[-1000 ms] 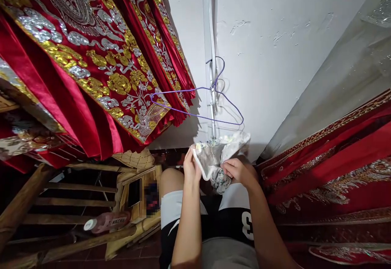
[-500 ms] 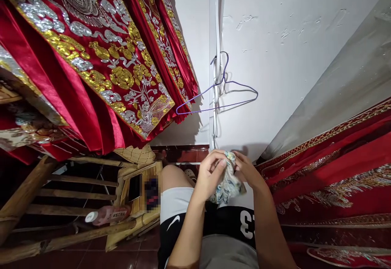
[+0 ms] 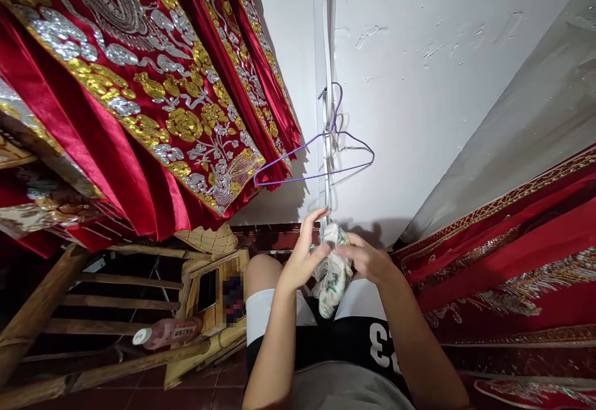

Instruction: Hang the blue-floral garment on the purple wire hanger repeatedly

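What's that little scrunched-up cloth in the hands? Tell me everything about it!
The cloth is small, soft-looking fabric, whitish with a greenish-grey printed pattern. It is bunched into a crumpled roll and hangs down above the person's shorts. The right hand pinches its top; the left hand, fingers spread, touches its side. A purple wire hanger hangs on the wall above it.

Bright, even light on the white wall (image 3: 442, 87). It comes from your side: the hanger (image 3: 316, 176), your left hand (image 3: 302, 259) and right hand (image 3: 367, 261) throw soft shadows onto it. Sequins on the red drapes (image 3: 139, 105) glare. It's dim under the wooden bench (image 3: 116, 286). Edges bend hard, wide lens. The rag (image 3: 331, 276) is sharp. There's one pixelated patch (image 3: 231, 298).
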The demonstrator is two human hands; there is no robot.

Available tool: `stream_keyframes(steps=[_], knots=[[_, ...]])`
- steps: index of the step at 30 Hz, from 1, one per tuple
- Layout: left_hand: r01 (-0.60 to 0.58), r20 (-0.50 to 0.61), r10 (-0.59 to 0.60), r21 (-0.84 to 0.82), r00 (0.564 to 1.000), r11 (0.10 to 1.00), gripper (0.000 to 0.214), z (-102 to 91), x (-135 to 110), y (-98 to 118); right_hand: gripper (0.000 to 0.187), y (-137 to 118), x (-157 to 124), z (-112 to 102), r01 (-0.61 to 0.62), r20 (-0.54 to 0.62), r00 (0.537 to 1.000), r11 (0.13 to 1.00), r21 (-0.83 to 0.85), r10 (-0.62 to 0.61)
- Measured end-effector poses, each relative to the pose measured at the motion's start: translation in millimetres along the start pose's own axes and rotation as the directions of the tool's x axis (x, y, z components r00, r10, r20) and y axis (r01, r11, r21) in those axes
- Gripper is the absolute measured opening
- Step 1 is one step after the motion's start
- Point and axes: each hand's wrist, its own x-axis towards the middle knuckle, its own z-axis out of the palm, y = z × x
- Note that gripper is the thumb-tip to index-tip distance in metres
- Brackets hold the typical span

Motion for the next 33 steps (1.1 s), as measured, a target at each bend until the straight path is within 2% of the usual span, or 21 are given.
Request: stream_keyframes(steps=[2, 3, 5, 6, 7, 8, 10, 12, 13, 14, 15, 17, 19, 21, 23, 26, 28, 30, 33], knots=[[0.083, 0.207, -0.077, -0.025, 0.975, 0.996, 0.066, -11.2, 3, -13, 0.035, -15, -5, -1, -0.034, 0.124, 0.991, 0.997, -0.075, 0.044], [0.137, 0.315, -0.130, 0.000, 0.940, 0.991, 0.062, -14.8, 2, -19, 0.033, -23, -8, -3, -0.028, 0.149, 0.988, 0.996, -0.090, 0.041], [0.227, 0.447, -0.256, 0.118, 0.857, 0.967, 0.053, -20.9, -5, -29, 0.024, -38, -12, -9, 0.058, 0.079, 0.996, 0.987, -0.151, -0.047], [0.255, 0.457, -0.316, 0.191, 0.831, 0.948, 0.047, -25.2, -10, -32, 0.019, -45, -13, -13, 0.121, -0.006, 0.992, 0.969, -0.216, -0.125], [0.275, 0.437, -0.374, 0.273, 0.818, 0.922, 0.042, -31.3, -16, -34, 0.018, -51, -12, -18, 0.181, -0.104, 0.969, 0.934, -0.308, -0.222], [0.289, 0.390, -0.424, 0.359, 0.818, 0.887, 0.038, -39.7, -21, -35, 0.020, -56, -9, -22, 0.225, -0.200, 0.923, 0.882, -0.414, -0.329], [0.309, 0.253, -0.492, 0.525, 0.833, 0.793, 0.034, -62.4, -31, -34, 0.026, -61, 7, -31, 0.245, -0.342, 0.784, 0.764, -0.596, -0.518], [0.326, 0.133, -0.525, 0.650, 0.840, 0.686, 0.034, -88.3, -34, -29, 0.019, -62, 32, -40, 0.216, -0.412, 0.667, 0.691, -0.689, -0.620], [0.332, 0.089, -0.529, 0.688, 0.844, 0.645, 0.036, -99.9, -34, -24, 0.012, -60, 48, -46, 0.205, -0.415, 0.643, 0.667, -0.717, -0.644], [0.333, 0.054, -0.523, 0.714, 0.851, 0.616, 0.037, -109.5, -34, -19, 0.020, -58, 64, -51, 0.199, -0.403, 0.637, 0.646, -0.737, -0.657], [0.330, 0.028, -0.509, 0.731, 0.860, 0.597, 0.038, -116.7, -32, -13, 0.035, -56, 80, -57, 0.199, -0.371, 0.650, 0.620, -0.759, -0.663], [0.315, 0.004, -0.475, 0.743, 0.880, 0.591, 0.039, -123.6, -29, -1, 0.050, -49, 109, -68, 0.192, -0.314, 0.706, 0.599, -0.777, -0.635], [0.295, 0.022, -0.459, 0.739, 0.888, 0.606, 0.042, -123.9, -28, 10, 0.042, -40, 127, -75, 0.151, -0.293, 0.781, 0.622, -0.768, -0.552], [0.273, 0.052, -0.462, 0.746, 0.885, 0.607, 0.044, -122.8, -30, 16, 0.027, -31, 132, -79, 0.118, -0.284, 0.829, 0.647, -0.753, -0.482], [0.251, 0.041, -0.466, 0.799, 0.884, 0.546, 0.043, -124.0, -34, 15, 0.021, -23, 123, -80, 0.124, -0.274, 0.836, 0.651, -0.749, -0.475], [0.243, -0.012, -0.504, 0.886, 0.863, 0.394, 0.037, -129.9, -37, 5, 0.018, -20, 93, -79, 0.113, -0.271, 0.829, 0.620, -0.777, -0.490], [0.267, -0.044, -0.525, 0.896, 0.850, 0.356, 0.038, -133.0, -35, -2, 0.018, -23, 71, -80, 0.090, -0.264, 0.830, 0.586, -0.805, -0.491], [0.303, -0.087, -0.470, 0.862, 0.879, 0.406, 0.044, -133.7, -28, -4, 0.019, -30, 51, -82, 0.094, -0.262, 0.813, 0.562, -0.822, -0.519], [0.306, -0.198, -0.242, 0.745, 0.950, 0.592, 0.046, -131.1, -5, 3, 0.019, -44, 30, -85, 0.109, -0.270, 0.768, 0.534, -0.839, -0.581]])
